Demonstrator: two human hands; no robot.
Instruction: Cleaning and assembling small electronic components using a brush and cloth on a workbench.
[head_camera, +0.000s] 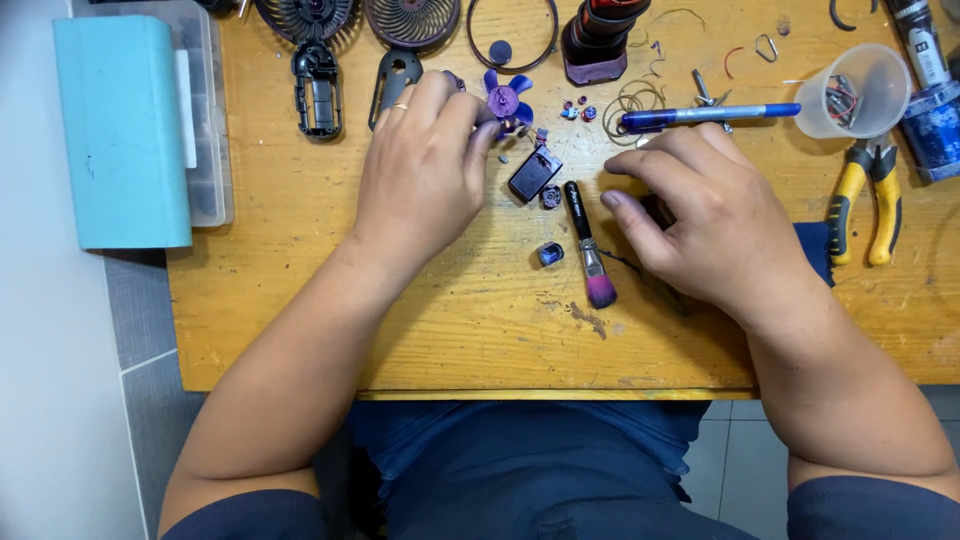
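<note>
Two hands are laid over the wooden counter (300, 280) amid small fan parts. The purple fan blade (507, 100) is pinched at the fingertips of the left hand (425, 165), so a part-handling step appears underway. The right hand (700, 215) is curled, palm down, beside the small brush (588, 245); whether anything is gripped cannot be told

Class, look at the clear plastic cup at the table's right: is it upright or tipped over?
Tipped over. The clear plastic cup lies on its side on the wooden table, its mouth facing right, small parts inside.
</note>
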